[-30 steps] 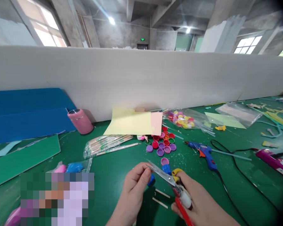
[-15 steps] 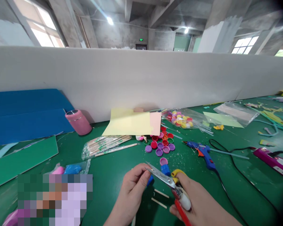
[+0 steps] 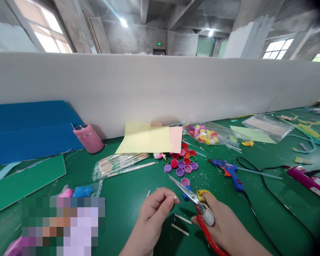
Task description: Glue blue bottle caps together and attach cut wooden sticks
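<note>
Gripping red-and-yellow-handled scissors point(image 3: 185, 188) in the right hand point(image 3: 218, 220), left of and on the near side of the blue glue gun point(image 3: 229, 170), with fingers curled around the handles, probably for leverage. Aiming the blades forward, apart from the left hand point(image 3: 156, 213), perhaps to spare the skin. Pinching a tiny pale piece point(image 3: 175, 197) between left thumb and forefinger, farther left of the glue gun, presumably to steady something so slight; impossible to tell its full length. On the green counter point(image 3: 122, 206), left of and on the near side of the glue gun, two short pale sticks point(image 3: 182, 218), apparently kept within reach. Right of the glue gun, a magenta power strip point(image 3: 309, 181), probably close for the cords, with label patches too small to read.
</note>
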`<action>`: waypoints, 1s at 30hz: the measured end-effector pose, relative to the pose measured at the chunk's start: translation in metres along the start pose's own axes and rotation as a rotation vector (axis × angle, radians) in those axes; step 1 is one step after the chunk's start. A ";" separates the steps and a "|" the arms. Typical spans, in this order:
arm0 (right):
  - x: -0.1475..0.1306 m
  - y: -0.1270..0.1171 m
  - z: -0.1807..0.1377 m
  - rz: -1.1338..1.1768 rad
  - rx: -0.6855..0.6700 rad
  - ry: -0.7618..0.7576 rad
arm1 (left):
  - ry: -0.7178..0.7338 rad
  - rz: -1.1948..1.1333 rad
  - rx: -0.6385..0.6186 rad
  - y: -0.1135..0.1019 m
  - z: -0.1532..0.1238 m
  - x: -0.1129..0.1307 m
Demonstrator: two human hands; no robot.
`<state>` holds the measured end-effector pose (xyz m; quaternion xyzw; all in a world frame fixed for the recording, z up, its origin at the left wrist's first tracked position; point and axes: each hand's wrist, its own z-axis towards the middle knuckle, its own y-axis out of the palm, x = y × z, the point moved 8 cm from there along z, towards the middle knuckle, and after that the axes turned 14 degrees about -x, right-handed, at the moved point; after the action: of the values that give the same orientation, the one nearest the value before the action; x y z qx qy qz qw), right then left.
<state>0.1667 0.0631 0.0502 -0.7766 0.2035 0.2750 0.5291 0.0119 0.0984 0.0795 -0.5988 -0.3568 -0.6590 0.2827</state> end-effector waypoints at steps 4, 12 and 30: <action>0.003 -0.017 -0.002 -0.123 0.148 -0.025 | 0.072 -0.183 0.270 -0.021 -0.005 0.006; -0.002 -0.018 -0.005 -0.271 0.176 -0.113 | -0.088 0.053 0.400 -0.031 -0.009 0.013; -0.009 -0.025 -0.013 -0.334 0.180 -0.231 | -0.188 0.458 0.138 -0.018 0.001 0.013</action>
<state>0.1777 0.0606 0.0779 -0.7125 0.0336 0.2513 0.6543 -0.0035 0.1104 0.0902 -0.7020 -0.2805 -0.4933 0.4304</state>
